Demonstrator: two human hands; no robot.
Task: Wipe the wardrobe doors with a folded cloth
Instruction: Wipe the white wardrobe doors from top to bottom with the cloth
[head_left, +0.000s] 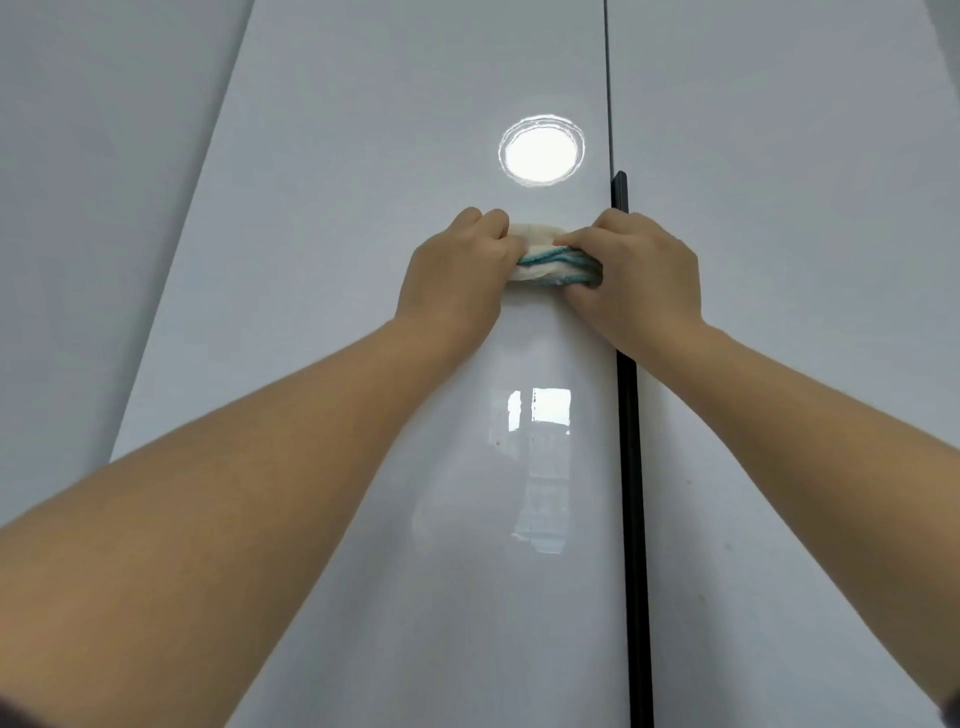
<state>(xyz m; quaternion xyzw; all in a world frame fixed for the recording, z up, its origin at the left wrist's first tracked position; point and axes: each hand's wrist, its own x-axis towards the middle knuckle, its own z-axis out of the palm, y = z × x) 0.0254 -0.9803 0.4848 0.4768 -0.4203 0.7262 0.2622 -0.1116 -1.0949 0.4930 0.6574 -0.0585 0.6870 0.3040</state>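
A folded white cloth with teal stripes (550, 260) is held between both hands in front of the glossy white wardrobe door (363, 156). My left hand (457, 275) grips its left end with curled fingers. My right hand (639, 275) pinches its right end, thumb on top. The cloth sits at about the height of the top of the black handle strip (631, 467). Whether the cloth touches the door I cannot tell. Most of the cloth is hidden by my fingers.
A second white door (779, 208) lies right of the black strip and the thin gap above it. A round ceiling light (540, 150) and a window reflect in the left door. A grey wall (78, 208) runs along the left.
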